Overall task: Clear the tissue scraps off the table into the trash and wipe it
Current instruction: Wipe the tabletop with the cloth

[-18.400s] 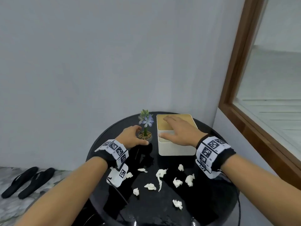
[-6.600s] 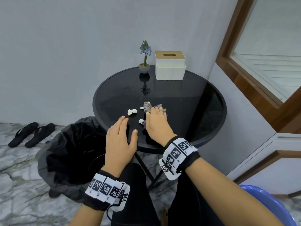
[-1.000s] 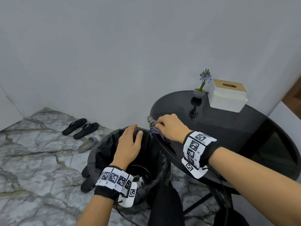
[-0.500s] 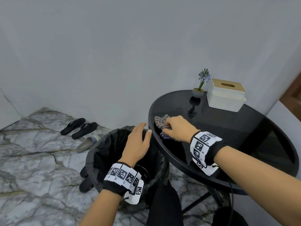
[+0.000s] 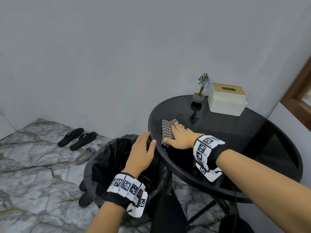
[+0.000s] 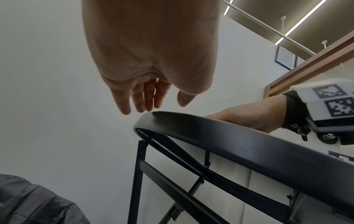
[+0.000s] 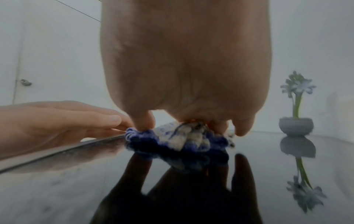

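My right hand (image 5: 180,137) lies flat, fingers straight, pressing a checkered blue-and-white cloth (image 5: 166,130) onto the left part of the round black glass table (image 5: 235,148). In the right wrist view the cloth (image 7: 172,137) is bunched under the fingertips (image 7: 144,121). My left hand (image 5: 143,151) is empty with straight fingers, held against the table rim (image 6: 229,136) above the black-bagged trash bin (image 5: 107,158). No tissue scraps show on the tabletop.
A small potted flower (image 5: 199,95) and a white tissue box with a wooden lid (image 5: 227,100) stand at the table's far side by the grey wall. Black slippers (image 5: 77,138) and a grey one lie on the marble floor left of the bin.
My right hand has slid the cloth from the table's left edge inward and flattened on it. The left hand has stayed by the rim over the bin.
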The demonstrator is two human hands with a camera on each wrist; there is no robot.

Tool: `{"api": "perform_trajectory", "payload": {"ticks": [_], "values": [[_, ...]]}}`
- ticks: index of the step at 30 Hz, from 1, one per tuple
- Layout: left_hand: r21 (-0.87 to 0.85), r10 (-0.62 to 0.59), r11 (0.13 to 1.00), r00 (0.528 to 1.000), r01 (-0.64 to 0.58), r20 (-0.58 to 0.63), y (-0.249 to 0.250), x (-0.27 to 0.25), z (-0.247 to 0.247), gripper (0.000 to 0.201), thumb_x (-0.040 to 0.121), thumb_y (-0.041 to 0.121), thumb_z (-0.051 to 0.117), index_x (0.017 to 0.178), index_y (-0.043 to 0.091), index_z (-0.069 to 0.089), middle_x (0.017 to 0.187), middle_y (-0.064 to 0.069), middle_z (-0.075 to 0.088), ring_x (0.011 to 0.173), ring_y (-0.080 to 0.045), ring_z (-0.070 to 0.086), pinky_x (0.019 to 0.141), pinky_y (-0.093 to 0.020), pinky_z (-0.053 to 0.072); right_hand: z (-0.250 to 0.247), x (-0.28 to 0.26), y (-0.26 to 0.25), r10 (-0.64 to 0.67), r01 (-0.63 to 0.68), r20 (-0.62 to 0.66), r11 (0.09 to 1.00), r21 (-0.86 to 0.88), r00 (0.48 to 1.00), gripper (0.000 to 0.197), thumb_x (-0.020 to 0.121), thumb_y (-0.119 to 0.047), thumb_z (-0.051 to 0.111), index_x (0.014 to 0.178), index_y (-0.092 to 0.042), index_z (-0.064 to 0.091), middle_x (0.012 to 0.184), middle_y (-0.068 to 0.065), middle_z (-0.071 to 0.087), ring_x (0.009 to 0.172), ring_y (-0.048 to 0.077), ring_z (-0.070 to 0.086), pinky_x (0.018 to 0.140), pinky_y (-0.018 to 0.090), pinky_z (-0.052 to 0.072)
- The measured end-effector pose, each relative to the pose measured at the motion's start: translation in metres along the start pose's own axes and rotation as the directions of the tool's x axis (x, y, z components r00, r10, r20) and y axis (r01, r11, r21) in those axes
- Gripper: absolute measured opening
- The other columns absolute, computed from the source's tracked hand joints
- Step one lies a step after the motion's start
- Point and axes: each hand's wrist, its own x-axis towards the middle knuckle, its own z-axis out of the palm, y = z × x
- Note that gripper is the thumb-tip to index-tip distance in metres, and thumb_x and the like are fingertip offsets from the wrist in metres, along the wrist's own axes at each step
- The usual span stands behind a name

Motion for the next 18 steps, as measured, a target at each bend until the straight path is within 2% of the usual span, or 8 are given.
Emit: {"api": "perform_trajectory", "payload": {"ticks": [2,4,6,8,12,15,18], "values": [[0.001,0.012,1.0,1.0,-0.012,0.002,-0.001,0.0,0.0,0.043,0.1,0.039,0.044,0.137,0.018,0.048,0.135,0.005,0.055,0.124,-0.008,0.047,0.104,-0.024,0.037,-0.001,0.001,-0.001,-0.048,0.049,-0.076,0.999,0.002,0.996,0.081,0.093,-0.057,0.034,0.149,0.0,0.021,0.158,0.018,0.016,0.147,0.031,0.01,0.119,0.047,0.014],[0.01,0.021,1.0,1.0,-0.021,0.002,-0.002,0.001,0.001,0.042,0.1,0.038,0.044,0.137,0.018,0.048,0.136,0.005,0.054,0.125,-0.008,0.047,0.103,-0.021,0.034,-0.002,0.003,-0.005,-0.118,0.129,-0.125,0.989,0.079,0.985,0.069,0.098,-0.047,0.033,0.146,0.002,0.028,0.155,0.016,0.023,0.147,0.032,0.012,0.119,0.046,0.016],[0.037,0.007,0.999,1.0,-0.008,0.024,-0.003,0.004,0.003,0.047,0.101,0.038,0.042,0.142,0.015,0.044,0.146,0.001,0.047,0.136,-0.013,0.04,0.111,-0.027,0.032,-0.003,0.003,-0.011,-0.153,0.159,-0.07,0.983,0.094,0.986,0.064,0.101,-0.039,0.03,0.149,0.001,0.02,0.159,0.014,0.013,0.149,0.03,0.007,0.12,0.044,0.011],[0.072,-0.019,0.997,0.999,0.015,0.049,-0.002,0.007,0.005,0.051,0.102,0.037,0.04,0.147,0.013,0.039,0.155,-0.002,0.036,0.144,-0.015,0.03,0.118,-0.031,0.025,-0.002,0.003,-0.016,-0.161,0.162,-0.003,0.987,0.014,0.987,0.063,0.103,-0.035,0.026,0.151,0.0,0.008,0.162,0.015,0.001,0.15,0.026,0.0,0.121,0.042,0.005],[0.067,-0.056,0.996,0.996,0.051,0.072,-0.001,0.017,0.011,0.05,0.104,0.03,0.034,0.15,0.011,0.033,0.159,-0.002,0.027,0.147,-0.013,0.023,0.118,-0.024,0.015,-0.006,-0.009,-0.014,-0.224,0.224,0.039,0.975,0.004,0.974,0.06,0.104,-0.034,0.024,0.153,-0.006,0.002,0.163,0.009,-0.005,0.15,0.021,-0.004,0.121,0.039,0.0],[-0.04,-0.099,0.994,0.994,0.1,0.036,-0.001,0.02,0.012,0.048,0.104,0.026,0.035,0.15,0.012,0.035,0.157,-0.003,0.034,0.145,-0.013,0.029,0.117,-0.023,0.018,-0.007,-0.023,-0.011,-0.268,0.268,0.052,0.963,0.007,0.962,0.059,0.104,-0.033,0.025,0.153,-0.009,0.004,0.163,0.006,-0.005,0.15,0.02,-0.006,0.121,0.037,-0.001],[-0.153,-0.143,0.979,0.989,0.137,-0.026,-0.003,0.021,0.01,0.044,0.104,0.023,0.038,0.145,0.011,0.043,0.149,-0.004,0.046,0.138,-0.013,0.04,0.109,-0.017,0.023,0.001,-0.035,-0.021,-0.33,0.331,0.058,0.944,-0.015,0.942,0.058,0.104,-0.031,0.027,0.153,-0.01,0.006,0.163,0.005,-0.003,0.15,0.019,-0.005,0.122,0.038,0.0]]}}
